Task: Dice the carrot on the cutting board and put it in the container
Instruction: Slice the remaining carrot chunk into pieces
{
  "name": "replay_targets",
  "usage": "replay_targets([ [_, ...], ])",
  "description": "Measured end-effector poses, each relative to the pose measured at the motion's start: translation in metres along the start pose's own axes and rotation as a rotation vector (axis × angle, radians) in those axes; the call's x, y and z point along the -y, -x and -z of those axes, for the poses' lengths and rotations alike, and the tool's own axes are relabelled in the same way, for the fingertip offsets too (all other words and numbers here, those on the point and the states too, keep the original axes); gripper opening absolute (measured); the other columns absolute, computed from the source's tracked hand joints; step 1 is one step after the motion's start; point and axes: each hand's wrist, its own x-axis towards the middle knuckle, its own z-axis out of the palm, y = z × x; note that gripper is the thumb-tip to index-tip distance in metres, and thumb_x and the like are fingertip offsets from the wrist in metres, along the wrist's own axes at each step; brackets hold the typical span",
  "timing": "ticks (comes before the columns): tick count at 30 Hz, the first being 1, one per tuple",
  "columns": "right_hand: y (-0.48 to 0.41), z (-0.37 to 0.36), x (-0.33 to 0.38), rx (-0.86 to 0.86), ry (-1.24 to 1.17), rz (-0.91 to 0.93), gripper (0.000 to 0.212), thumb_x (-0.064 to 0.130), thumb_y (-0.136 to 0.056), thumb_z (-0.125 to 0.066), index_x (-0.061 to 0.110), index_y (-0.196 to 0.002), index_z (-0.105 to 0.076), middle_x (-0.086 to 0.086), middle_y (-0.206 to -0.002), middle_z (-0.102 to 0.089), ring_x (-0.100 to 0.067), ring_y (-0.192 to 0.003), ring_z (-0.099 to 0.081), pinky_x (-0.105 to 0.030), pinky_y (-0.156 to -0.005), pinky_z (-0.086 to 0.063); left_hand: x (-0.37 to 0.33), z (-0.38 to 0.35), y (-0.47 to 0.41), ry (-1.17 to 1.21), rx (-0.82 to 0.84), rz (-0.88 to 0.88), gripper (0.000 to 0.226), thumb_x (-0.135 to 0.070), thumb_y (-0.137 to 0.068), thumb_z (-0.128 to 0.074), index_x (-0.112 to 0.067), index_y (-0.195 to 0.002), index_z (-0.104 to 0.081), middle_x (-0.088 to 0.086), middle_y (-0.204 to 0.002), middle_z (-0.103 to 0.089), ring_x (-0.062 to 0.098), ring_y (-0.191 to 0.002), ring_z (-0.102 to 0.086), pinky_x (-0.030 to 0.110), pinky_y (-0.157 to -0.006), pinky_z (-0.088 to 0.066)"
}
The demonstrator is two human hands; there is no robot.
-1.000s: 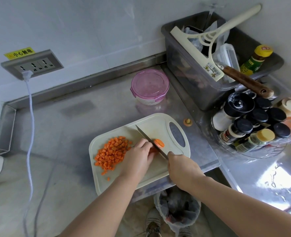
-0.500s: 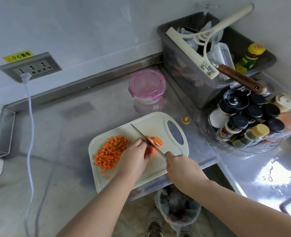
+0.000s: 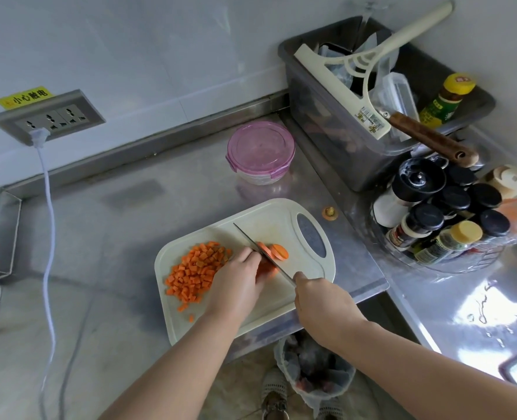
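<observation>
One more slice [image 3: 278, 251] now lies beside the knife [image 3: 261, 254], mid-frame. The right hand [image 3: 320, 304] grips the knife's handle. The left hand [image 3: 236, 280] holds the carrot [image 3: 265, 269] down on the cutting board [image 3: 281, 215]. Dicing goes on, and the lidded container [image 3: 260, 153] above waits.

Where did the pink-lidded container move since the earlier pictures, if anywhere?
No. The pink-lidded container stays equally far behind the cutting board; only the view shifted.
</observation>
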Motion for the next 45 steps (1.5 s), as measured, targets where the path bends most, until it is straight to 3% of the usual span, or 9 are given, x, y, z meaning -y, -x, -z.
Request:
replay_targets([
  [4,-0.007,-0.006,0.000,0.022,0.019,-0.031,0.039,-0.003,-0.092,-0.039,0.010,-0.129,-0.036,0.000,-0.069,-0.041,-0.024,-0.065,-0.049,-0.027,-0.043,-0.027,0.000,0.000,0.000,0.006,0.024,0.000,0.019,-0.032,-0.091,-0.058,-0.014,-0.098,-0.059,-0.001,-0.102,-0.055,0.021,-0.089,-0.061,0.028,-0.065,-0.043],
  [10,-0.020,-0.005,0.007,0.056,-0.036,-0.081,0.034,0.003,-0.095,-0.039,0.014,-0.127,-0.039,-0.002,-0.080,-0.049,-0.023,-0.075,-0.056,-0.032,-0.055,-0.043,0.001,0.001,0.001,0.035,0.014,-0.011,0.014,-0.027,-0.090,-0.060,-0.015,-0.098,-0.061,-0.003,-0.102,-0.056,0.018,-0.086,-0.061,0.021,-0.060,-0.037],
  [13,-0.023,0.004,-0.002,0.071,-0.149,-0.053,0.018,0.013,-0.100,-0.035,0.010,-0.114,-0.047,-0.004,-0.087,-0.052,-0.024,-0.081,-0.060,-0.031,-0.062,-0.044,0.000,0.002,0.001,0.079,-0.003,-0.006,0.011,-0.027,-0.089,-0.063,-0.019,-0.097,-0.065,-0.007,-0.099,-0.057,0.015,-0.085,-0.060,0.021,-0.060,-0.038],
  [16,-0.020,0.012,-0.011,0.041,-0.218,-0.014,0.013,0.018,-0.101,-0.032,0.013,-0.096,-0.044,0.000,-0.075,-0.046,-0.016,-0.064,-0.049,-0.024,-0.050,-0.033,-0.001,0.003,0.002,0.129,-0.017,0.018,0.011,-0.028,-0.089,-0.064,-0.020,-0.096,-0.066,-0.008,-0.098,-0.058,0.014,-0.085,-0.060,0.024,-0.061,-0.043],
  [21,-0.005,0.006,-0.006,-0.067,-0.070,0.004,0.020,0.009,-0.099,-0.035,0.013,-0.115,-0.046,-0.005,-0.078,-0.055,-0.027,-0.069,-0.057,-0.032,-0.055,-0.042,0.002,0.001,0.004,0.125,-0.074,0.015,0.024,-0.039,-0.085,-0.067,-0.015,-0.088,-0.068,-0.003,-0.090,-0.061,0.019,-0.074,-0.062,0.026,-0.056,-0.041],
  [34,0.006,0.003,0.003,0.017,0.002,0.017,0.037,0.003,-0.096,-0.043,0.013,-0.131,-0.036,-0.004,-0.083,-0.059,-0.019,-0.063,-0.054,-0.032,-0.054,-0.045,0.007,-0.001,0.004,0.066,-0.028,0.013,0.029,-0.039,-0.087,-0.064,-0.010,-0.084,-0.064,0.002,-0.091,-0.060,0.024,-0.082,-0.063,0.036,-0.061,-0.052],
  [39,0.007,0.007,0.007,-0.003,-0.016,0.017,0.022,0.012,-0.100,-0.032,0.010,-0.119,-0.044,-0.006,-0.091,-0.052,-0.024,-0.077,-0.052,-0.033,-0.066,-0.040,0.004,0.000,0.004,0.050,-0.019,0.020,0.028,-0.037,-0.089,-0.063,-0.009,-0.089,-0.063,0.002,-0.095,-0.059,0.023,-0.084,-0.062,0.025,-0.062,-0.039],
  [45,-0.010,-0.003,0.006,0.096,-0.014,-0.030,0.045,-0.002,-0.093,-0.043,0.010,-0.135,-0.034,-0.001,-0.078,-0.049,-0.016,-0.059,-0.046,-0.027,-0.044,-0.034,0.005,0.001,0.004,0.053,0.007,0.002,0.016,-0.027,-0.092,-0.059,-0.013,-0.100,-0.061,0.000,-0.102,-0.058,0.020,-0.094,-0.059,0.022,-0.067,-0.036],
])
